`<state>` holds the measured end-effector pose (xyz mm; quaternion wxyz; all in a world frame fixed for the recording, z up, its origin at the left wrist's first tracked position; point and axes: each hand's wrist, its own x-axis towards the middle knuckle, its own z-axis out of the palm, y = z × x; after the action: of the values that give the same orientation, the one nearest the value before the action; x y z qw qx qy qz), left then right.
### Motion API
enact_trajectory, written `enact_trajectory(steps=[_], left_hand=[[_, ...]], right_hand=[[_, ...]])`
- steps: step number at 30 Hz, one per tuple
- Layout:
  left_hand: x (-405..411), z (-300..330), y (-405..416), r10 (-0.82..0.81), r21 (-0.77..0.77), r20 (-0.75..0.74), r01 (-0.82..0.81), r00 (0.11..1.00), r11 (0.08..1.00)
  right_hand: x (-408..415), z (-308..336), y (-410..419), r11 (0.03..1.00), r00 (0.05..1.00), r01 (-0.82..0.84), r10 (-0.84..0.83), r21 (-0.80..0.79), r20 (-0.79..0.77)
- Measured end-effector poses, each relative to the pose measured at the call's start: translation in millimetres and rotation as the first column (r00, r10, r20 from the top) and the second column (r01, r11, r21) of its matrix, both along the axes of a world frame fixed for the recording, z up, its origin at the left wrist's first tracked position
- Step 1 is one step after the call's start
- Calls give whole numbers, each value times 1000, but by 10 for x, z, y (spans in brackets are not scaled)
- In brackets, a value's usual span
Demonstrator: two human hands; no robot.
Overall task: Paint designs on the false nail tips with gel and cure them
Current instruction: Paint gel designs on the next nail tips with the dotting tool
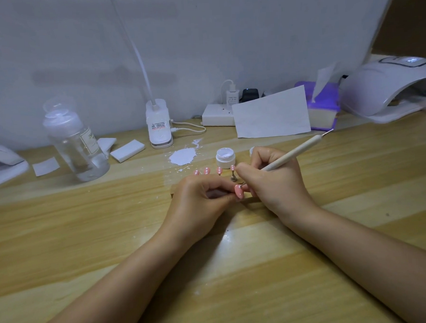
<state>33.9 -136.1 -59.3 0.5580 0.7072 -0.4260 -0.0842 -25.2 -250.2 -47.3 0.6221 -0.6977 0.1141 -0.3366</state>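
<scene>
Wooden desk [87,229] supports the work. Left hand [199,204] pinches a glossy pink nail tip [239,191] just above it; right hand [269,180] grips the slim dotting pen [293,153], tip on the nail. Risk: a tremor could smear uncured white gel. Open gel pot [225,157] stands near.

Both hands in close, meeting at centre over the desk.

My left hand [199,199] lies knuckles up, fingers curled inward, thumb and fingertips pinching a pink nail tip [239,191] at its right edge. My right hand [272,180] sits just beside it, touching at the fingertips, fingers curled in a pen grip round the dotting tool [295,151], whose shaft angles up and to the right past the knuckles. Both forearms bare, running in from the bottom corners and converging; wrists low, near the surface.
</scene>
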Motion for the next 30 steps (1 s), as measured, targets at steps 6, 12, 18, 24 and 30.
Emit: enact_trajectory(steps=[6,12,18,24,30], left_hand=[[-4,6,0,8,7,13,-8,1000,1000],[3,11,2,21,18,8,-21,1000,1000],[2,8,7,20,16,-10,-20,1000,1000],[5,-1,1,16,9,16,-16,1000,1000],[4,0,-2,1,3,1,-1,1000,1000]], right_hand=[[-6,2,4,1000,1000,11,-11,-9,0],[7,-5,-10,1000,1000,27,-27,-10,4],[-1,-13,-11,999,1000,20,-20,-30,7],[-4,-7,1,1000,1000,7,-7,-11,8],[2,-20,-14,1000,1000,16,-16,-22,0]])
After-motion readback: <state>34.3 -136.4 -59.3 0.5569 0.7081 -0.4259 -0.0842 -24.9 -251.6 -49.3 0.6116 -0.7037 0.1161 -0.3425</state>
